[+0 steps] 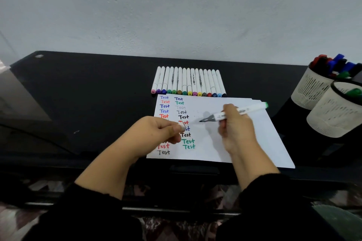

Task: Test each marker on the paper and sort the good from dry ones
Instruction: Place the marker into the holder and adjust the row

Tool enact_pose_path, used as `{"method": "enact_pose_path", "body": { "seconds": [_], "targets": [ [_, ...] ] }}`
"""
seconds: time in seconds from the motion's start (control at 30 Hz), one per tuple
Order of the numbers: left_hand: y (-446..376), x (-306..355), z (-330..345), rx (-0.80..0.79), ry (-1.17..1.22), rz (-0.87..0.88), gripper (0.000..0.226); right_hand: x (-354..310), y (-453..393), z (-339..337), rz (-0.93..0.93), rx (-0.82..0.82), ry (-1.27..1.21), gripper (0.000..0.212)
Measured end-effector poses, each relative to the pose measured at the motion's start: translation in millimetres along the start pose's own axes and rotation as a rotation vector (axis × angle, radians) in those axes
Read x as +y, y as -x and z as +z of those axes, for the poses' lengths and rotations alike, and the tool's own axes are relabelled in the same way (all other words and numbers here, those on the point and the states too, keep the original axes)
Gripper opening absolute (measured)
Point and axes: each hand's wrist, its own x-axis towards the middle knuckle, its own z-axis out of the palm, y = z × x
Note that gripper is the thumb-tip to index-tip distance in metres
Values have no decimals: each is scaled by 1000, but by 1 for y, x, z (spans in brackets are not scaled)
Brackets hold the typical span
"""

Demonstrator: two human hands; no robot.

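A white sheet of paper (244, 137) lies on the black desk, with two columns of the word "Test" written in several colours down its left side. My right hand (233, 129) grips an uncapped white marker (241, 112) with a green end cap; its dark tip hovers just above the paper right of the second column. My left hand (160, 129) pinches a small white cap (183, 127) over the written words. A row of several capped white markers (188, 82) lies side by side just beyond the paper.
Two white mesh pen cups stand at the right edge: the far cup (311, 90) holds several red, blue and black markers, the near cup (333, 113) holds a green one. The black desk (88, 88) meets a pale wall behind.
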Motion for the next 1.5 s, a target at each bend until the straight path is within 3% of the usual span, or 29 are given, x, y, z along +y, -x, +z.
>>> {"method": "enact_pose_path", "body": {
  "seconds": [0.2,0.43,0.57,0.73,1.5],
  "targets": [
    [-6,-4,5,69,-68,-23,15,6,-1,-6,-10,-63,142,24],
    [-8,-9,2,112,-103,-15,28,6,12,-16,-99,-158,262,26],
    [-10,-14,2,130,-129,-19,33,14,15,-19,-170,-173,428,39],
    [-10,-19,3,114,-130,-13,34,21,20,-20,-247,-217,614,38],
    [-8,-20,6,90,-106,24,31,32,20,-21,-315,-242,740,40]
  ]
}}
